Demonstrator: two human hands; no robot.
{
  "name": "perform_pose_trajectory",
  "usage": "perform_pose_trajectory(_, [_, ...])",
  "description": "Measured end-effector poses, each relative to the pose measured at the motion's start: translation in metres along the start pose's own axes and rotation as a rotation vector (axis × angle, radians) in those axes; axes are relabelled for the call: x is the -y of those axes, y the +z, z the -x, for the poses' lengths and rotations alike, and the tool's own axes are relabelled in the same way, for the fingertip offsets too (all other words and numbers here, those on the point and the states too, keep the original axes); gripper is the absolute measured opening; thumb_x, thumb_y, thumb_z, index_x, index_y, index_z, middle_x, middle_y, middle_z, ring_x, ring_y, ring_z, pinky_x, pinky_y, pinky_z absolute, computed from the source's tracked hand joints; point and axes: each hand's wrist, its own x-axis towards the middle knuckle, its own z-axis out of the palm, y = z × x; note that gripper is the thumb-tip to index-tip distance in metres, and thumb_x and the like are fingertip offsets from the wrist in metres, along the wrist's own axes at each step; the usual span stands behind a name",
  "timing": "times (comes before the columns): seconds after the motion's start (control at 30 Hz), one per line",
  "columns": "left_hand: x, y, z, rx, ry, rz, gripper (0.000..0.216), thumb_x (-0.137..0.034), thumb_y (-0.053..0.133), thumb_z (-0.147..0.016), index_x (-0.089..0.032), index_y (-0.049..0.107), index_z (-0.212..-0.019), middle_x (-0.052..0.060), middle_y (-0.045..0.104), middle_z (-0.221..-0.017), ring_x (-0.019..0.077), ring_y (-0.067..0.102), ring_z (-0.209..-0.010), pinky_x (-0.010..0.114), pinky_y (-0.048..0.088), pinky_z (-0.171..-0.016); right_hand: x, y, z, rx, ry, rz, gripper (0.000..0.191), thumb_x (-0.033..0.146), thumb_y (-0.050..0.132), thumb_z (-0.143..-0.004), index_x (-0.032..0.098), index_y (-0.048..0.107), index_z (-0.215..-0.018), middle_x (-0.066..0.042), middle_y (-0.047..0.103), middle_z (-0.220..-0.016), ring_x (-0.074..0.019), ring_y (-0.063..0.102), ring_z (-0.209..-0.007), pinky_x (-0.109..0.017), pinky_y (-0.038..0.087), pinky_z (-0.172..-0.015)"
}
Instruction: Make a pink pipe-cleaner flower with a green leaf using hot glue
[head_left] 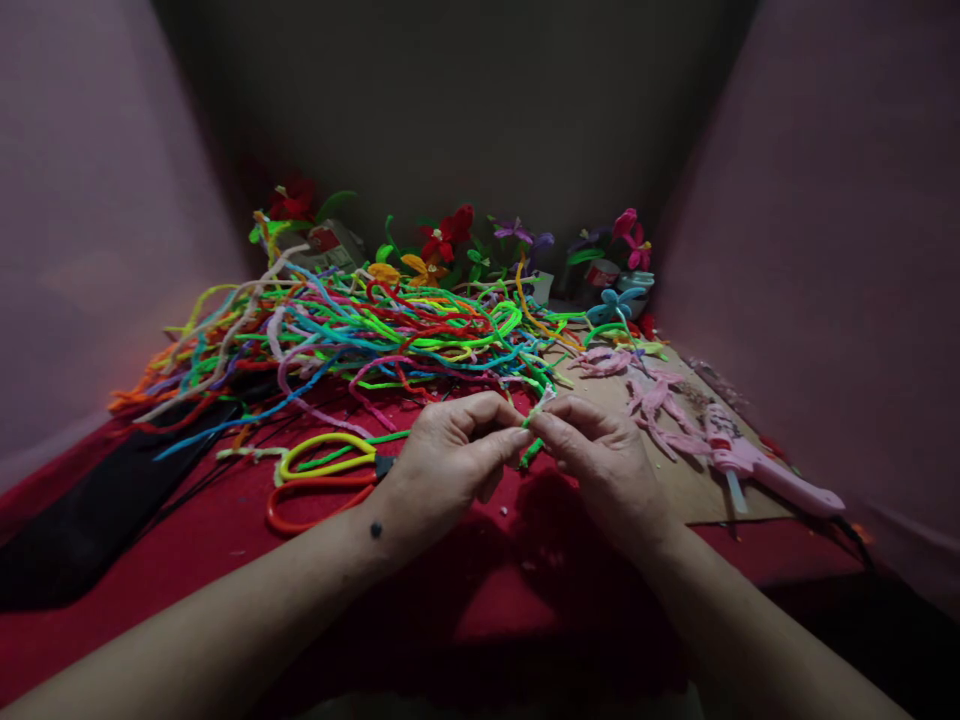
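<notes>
In the head view, a table covered with red cloth (202, 540) spans the lower half of the frame, with pinkish walls (847, 250) at left and right and a dark backdrop (465, 100) across the upper middle. Near the centre, the person's left hand (461, 450) and right hand (604, 465) both have thumb and fingers pinched on a short green fuzzy stem (534, 412) with a whitish tip, held above the cloth.

A tangled pile of coloured stems (420, 330) fills the middle left, with fuzzy flowers (446, 235) along the back. Scissors (360, 463) lie just beside the left wrist, and a long black object (82, 520) occupies the far left. At centre right, a brown board (697, 505) bears pink fuzzy pieces (660, 405) and a pink glue gun (787, 482), whose handle reaches past the board's right edge. The table's near edge fades into shadow at the bottom. Open room lies between the forearms; the pile closes off the far side.
</notes>
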Motion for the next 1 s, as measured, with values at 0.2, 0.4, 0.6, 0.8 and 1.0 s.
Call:
perform_pose_trajectory(0.2, [0.002,0.003,0.002,-0.084,0.097,-0.069,0.013,-0.024,0.059,-0.076,-0.014,0.061,-0.068,-0.005,0.047,-0.051,0.0056,0.037,-0.044,0.018,0.029,-0.042,-0.003,0.003,-0.001,-0.025,0.126,-0.297,0.013,0.030,0.072,-0.066,0.019,0.067,-0.071,0.002,0.060,-0.068,-0.0064,0.045,-0.053,-0.020,0.035,-0.047])
perform_pose_trajectory(0.4, [0.008,0.004,0.003,-0.088,0.133,-0.107,0.014,-0.027,0.059,-0.077,-0.015,0.061,-0.070,-0.004,0.049,-0.053,0.0058,0.037,-0.044,0.018,0.030,-0.043,-0.012,-0.002,-0.002,-0.022,0.034,-0.298,0.004,0.024,0.074,-0.066,0.023,0.072,-0.070,0.001,0.060,-0.076,-0.0097,0.052,-0.068,-0.021,0.040,-0.055])
perform_pose_trajectory(0.6, [0.009,0.004,0.002,-0.137,0.184,-0.198,0.012,-0.026,0.059,-0.077,-0.015,0.062,-0.071,-0.003,0.052,-0.056,0.0063,0.040,-0.046,0.018,0.033,-0.045,-0.014,0.000,-0.001,-0.014,0.015,-0.324,0.004,0.024,0.074,-0.066,0.024,0.074,-0.070,0.001,0.060,-0.077,-0.0096,0.052,-0.067,-0.023,0.042,-0.059])
perform_pose_trajectory(0.8, [0.005,0.006,0.002,-0.127,0.154,-0.132,0.010,-0.023,0.060,-0.076,-0.016,0.062,-0.069,-0.004,0.051,-0.052,0.0064,0.041,-0.045,0.018,0.033,-0.044,-0.011,-0.001,0.000,0.000,0.063,-0.346,0.007,0.025,0.074,-0.065,0.023,0.075,-0.072,0.000,0.059,-0.077,-0.0094,0.049,-0.065,-0.023,0.042,-0.058])
perform_pose_trajectory(1.0, [0.004,0.008,0.002,-0.102,0.120,-0.064,0.010,-0.023,0.062,-0.074,-0.015,0.060,-0.068,-0.003,0.055,-0.058,0.0065,0.043,-0.048,0.019,0.034,-0.046,-0.012,0.002,-0.002,-0.035,0.070,-0.355,0.005,0.025,0.075,-0.064,0.021,0.072,-0.066,0.000,0.058,-0.074,-0.0097,0.049,-0.064,-0.023,0.041,-0.057])
